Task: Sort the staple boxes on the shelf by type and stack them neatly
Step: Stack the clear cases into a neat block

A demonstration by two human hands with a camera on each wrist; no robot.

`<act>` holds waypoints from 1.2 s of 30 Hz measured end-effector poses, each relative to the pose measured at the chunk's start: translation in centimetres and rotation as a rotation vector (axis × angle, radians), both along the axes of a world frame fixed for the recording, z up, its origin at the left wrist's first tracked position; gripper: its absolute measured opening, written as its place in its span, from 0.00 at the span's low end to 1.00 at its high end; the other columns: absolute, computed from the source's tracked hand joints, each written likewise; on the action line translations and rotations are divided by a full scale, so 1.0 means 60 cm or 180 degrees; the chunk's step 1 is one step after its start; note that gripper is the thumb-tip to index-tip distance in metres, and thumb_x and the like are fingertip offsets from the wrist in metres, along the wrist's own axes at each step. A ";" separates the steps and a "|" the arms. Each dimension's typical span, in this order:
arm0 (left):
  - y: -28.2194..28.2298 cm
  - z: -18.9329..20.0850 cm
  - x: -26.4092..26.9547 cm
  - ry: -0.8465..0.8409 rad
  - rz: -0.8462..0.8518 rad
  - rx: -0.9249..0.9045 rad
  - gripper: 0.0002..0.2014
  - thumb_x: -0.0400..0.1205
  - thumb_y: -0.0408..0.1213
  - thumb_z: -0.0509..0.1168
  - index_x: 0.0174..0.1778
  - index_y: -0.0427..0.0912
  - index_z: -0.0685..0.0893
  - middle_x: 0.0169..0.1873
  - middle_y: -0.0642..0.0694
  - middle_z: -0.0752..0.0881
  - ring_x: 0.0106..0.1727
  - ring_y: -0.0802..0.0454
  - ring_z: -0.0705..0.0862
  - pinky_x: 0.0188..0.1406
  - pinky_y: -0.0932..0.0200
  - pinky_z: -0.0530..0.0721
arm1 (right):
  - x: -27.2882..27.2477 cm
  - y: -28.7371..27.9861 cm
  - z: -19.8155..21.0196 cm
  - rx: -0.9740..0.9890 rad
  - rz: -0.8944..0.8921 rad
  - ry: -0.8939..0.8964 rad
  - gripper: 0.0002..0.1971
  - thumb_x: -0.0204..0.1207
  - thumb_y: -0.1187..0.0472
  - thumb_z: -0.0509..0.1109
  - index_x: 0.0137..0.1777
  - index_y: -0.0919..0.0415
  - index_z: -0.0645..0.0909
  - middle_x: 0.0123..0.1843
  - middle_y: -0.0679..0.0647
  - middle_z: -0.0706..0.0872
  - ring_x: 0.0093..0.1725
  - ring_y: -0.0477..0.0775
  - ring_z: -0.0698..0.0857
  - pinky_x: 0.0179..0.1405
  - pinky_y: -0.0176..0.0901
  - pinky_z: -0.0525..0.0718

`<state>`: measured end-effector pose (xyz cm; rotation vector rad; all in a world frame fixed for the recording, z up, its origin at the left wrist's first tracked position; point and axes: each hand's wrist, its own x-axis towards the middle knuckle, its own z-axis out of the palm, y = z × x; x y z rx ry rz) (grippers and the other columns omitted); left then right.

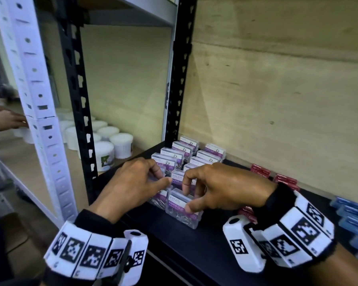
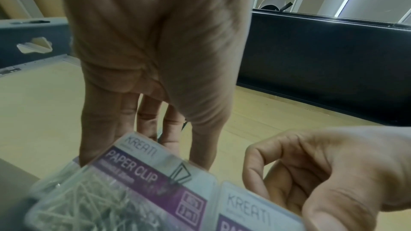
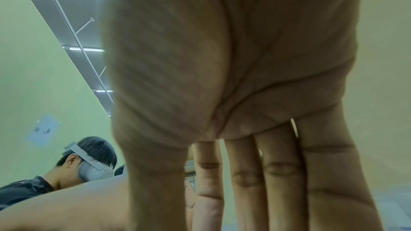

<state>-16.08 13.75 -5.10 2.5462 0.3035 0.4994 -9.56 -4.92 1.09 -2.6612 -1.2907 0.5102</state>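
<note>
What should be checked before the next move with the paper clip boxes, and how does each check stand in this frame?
1. Right hand pinches the front paper clip box, thumb on its near face: ok.
2. Left hand grips its own box: cannot tell, its fingers cover what they touch.
3. Purple-label paper clip rows stand in order behind: ok.
4. Red boxes and blue boxes lie apart from the purple ones: ok.
5. Bare black shelf lies in front of the held box: ok.
6. Labels legible: ok in the left wrist view.
</note>
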 end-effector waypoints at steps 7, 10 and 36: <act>-0.003 -0.005 -0.007 0.0104 -0.0231 -0.0116 0.16 0.71 0.64 0.72 0.35 0.56 0.84 0.38 0.59 0.86 0.41 0.65 0.85 0.48 0.55 0.87 | -0.012 -0.017 0.008 -0.0112 0.0023 0.0147 0.15 0.71 0.41 0.78 0.54 0.40 0.79 0.46 0.41 0.89 0.43 0.41 0.86 0.40 0.39 0.78; -0.007 -0.001 -0.011 0.0162 -0.0326 -0.0119 0.15 0.71 0.64 0.71 0.35 0.57 0.84 0.41 0.60 0.85 0.42 0.65 0.84 0.49 0.55 0.87 | -0.015 -0.019 0.008 -0.0188 0.0024 0.0142 0.15 0.71 0.41 0.78 0.53 0.41 0.78 0.45 0.42 0.89 0.43 0.43 0.86 0.41 0.40 0.80; -0.007 -0.002 -0.013 0.0229 -0.0414 0.0076 0.21 0.74 0.72 0.59 0.44 0.62 0.88 0.46 0.63 0.82 0.47 0.65 0.82 0.52 0.54 0.86 | -0.011 -0.023 0.006 -0.0250 0.0003 0.0031 0.14 0.74 0.36 0.73 0.53 0.39 0.77 0.45 0.41 0.88 0.45 0.41 0.86 0.45 0.41 0.83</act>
